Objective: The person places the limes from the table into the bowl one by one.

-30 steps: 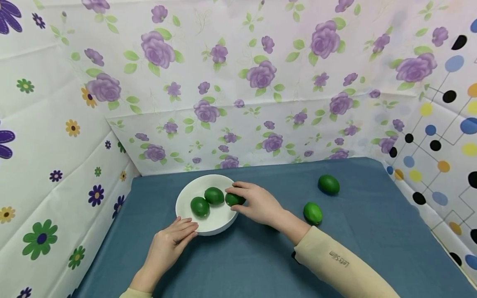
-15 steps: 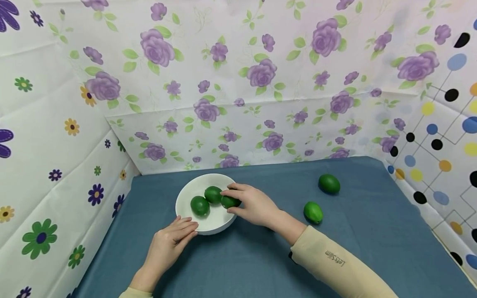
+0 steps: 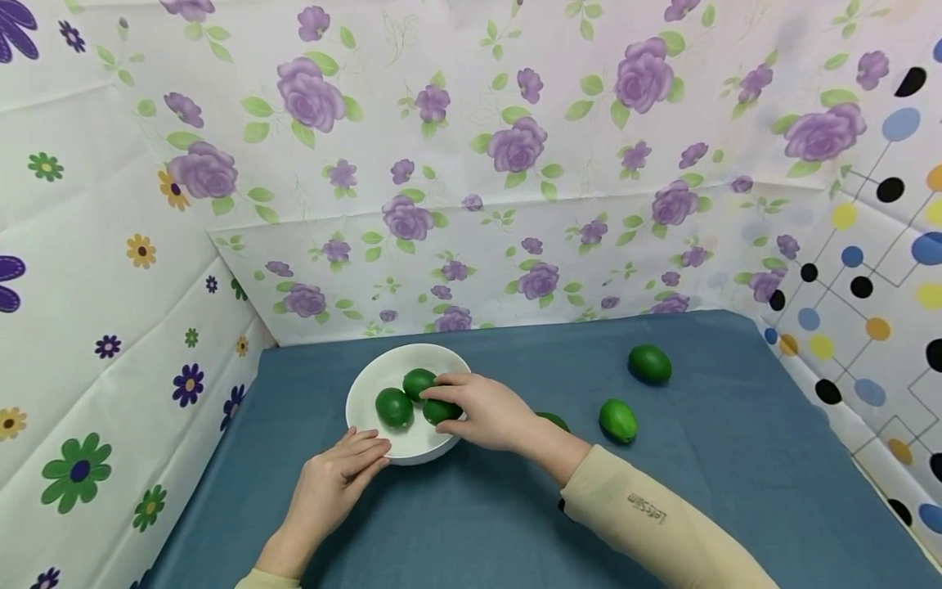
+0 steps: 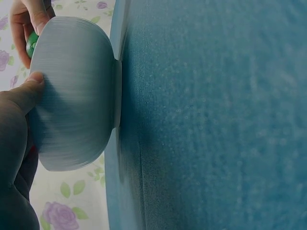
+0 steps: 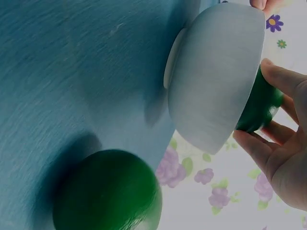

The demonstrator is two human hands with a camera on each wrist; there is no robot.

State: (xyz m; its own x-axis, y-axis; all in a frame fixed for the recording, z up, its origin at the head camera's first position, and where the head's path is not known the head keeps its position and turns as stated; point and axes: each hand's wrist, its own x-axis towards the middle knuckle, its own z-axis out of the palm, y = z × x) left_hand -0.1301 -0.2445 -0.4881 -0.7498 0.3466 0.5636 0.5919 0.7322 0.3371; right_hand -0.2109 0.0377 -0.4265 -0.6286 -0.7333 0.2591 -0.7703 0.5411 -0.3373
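A white bowl stands on the blue cloth, left of the middle. Two green limes lie inside it: the nearer lime and one behind it. My right hand reaches over the bowl's right side and holds a third lime between thumb and fingers, low inside the rim. In the right wrist view this held lime shows partly above the rim. My left hand grips the bowl's near-left rim, fingers over the edge. In the left wrist view its thumb presses the outer wall near the rim.
On the cloth to the right lie a far lime and a brighter green lime. Another lime is mostly hidden behind the right forearm. Floral sheets wall the table at the back and sides.
My right hand has carried its lime left and slightly down, from the bowl's right rim to beside the other two. The lime behind the forearm has come into view. My left hand stays put.
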